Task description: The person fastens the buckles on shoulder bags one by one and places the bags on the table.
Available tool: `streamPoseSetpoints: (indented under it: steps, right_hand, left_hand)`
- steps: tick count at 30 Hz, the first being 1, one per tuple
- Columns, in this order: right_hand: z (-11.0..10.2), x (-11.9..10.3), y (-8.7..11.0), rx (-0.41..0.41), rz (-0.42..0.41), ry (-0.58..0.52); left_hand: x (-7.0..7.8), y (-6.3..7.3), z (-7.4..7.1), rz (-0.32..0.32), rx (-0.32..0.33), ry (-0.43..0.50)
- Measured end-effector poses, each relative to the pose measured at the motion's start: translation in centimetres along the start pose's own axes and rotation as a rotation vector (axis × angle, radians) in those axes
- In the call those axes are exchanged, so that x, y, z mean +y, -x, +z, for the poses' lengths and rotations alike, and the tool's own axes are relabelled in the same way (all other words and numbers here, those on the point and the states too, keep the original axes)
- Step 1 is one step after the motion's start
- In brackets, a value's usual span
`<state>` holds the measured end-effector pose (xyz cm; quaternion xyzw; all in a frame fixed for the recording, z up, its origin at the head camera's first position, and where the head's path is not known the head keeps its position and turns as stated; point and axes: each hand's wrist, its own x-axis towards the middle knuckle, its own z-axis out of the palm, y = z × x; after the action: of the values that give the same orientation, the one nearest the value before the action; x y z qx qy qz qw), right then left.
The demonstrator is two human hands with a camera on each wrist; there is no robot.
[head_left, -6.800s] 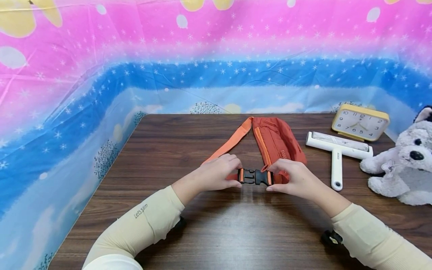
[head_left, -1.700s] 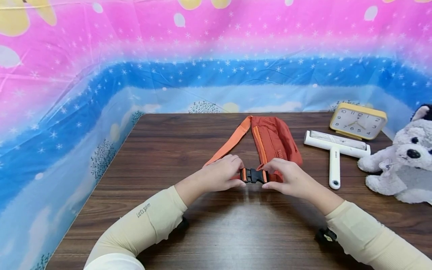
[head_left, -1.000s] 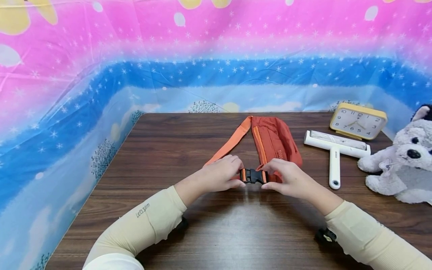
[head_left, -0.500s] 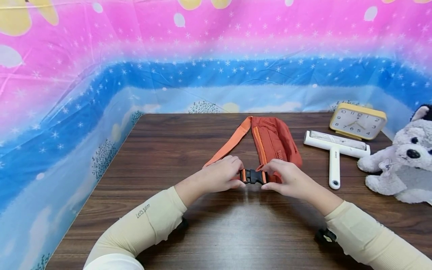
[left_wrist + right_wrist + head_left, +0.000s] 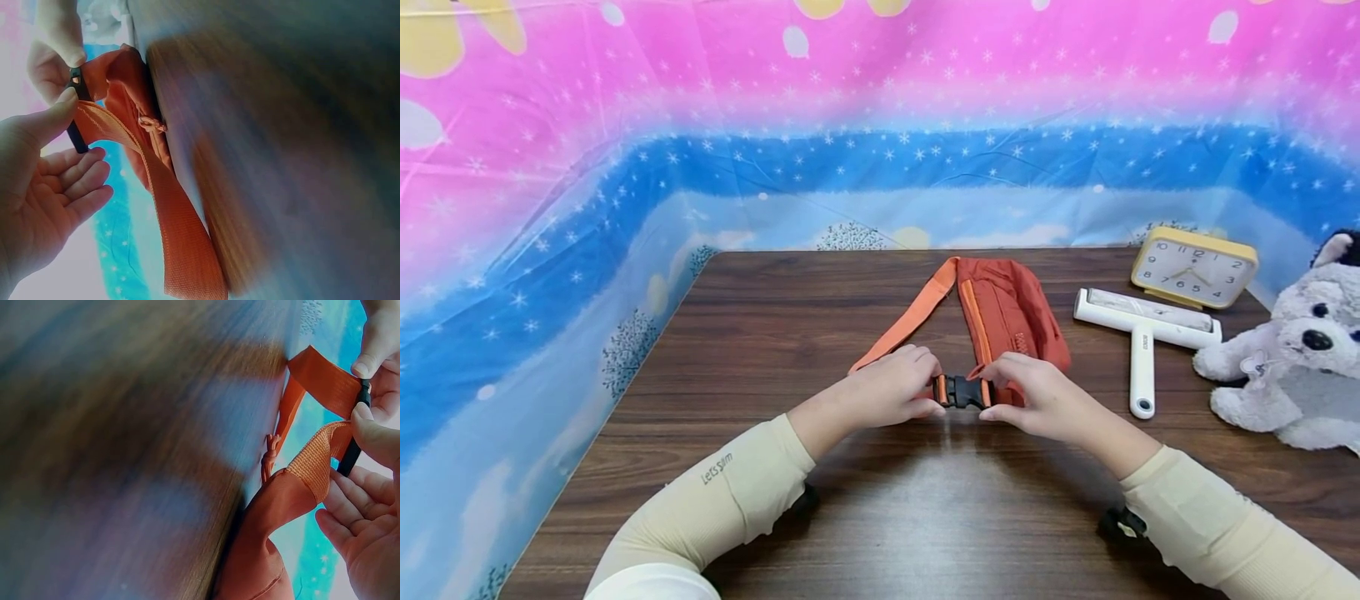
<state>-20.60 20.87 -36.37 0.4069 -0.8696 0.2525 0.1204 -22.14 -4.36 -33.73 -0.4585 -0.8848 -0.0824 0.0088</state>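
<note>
A black side-release buckle joins the two strap ends of a rust-red waist bag. My left hand pinches the buckle's left end between thumb and fingers. On the other end, my right hand has the same kind of pinch. Both halves sit pushed together, with no gap showing between them. In the left wrist view the orange strap runs down from the buckle to the table. The right wrist view shows the bag body hanging off its webbing below the right thumb.
Right of the bag lies a white lint roller, its handle toward me. A yellow alarm clock stands behind it, and a grey-and-white plush dog sits at the right edge. A printed cloth borders the wooden table.
Earliest, the buckle halves were partly apart, with the prongs showing. Both hands have since drawn closer and the halves are together. Over the last second hardly anything has moved.
</note>
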Motion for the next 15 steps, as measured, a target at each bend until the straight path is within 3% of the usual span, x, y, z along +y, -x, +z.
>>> streamPoseSetpoints:
  steps: [15]
  right_hand:
    - [0.04,-0.04,-0.05,-0.003,-0.009,0.01]
  left_hand:
    - [0.09,0.02,0.04,-0.009,0.007,-0.009]
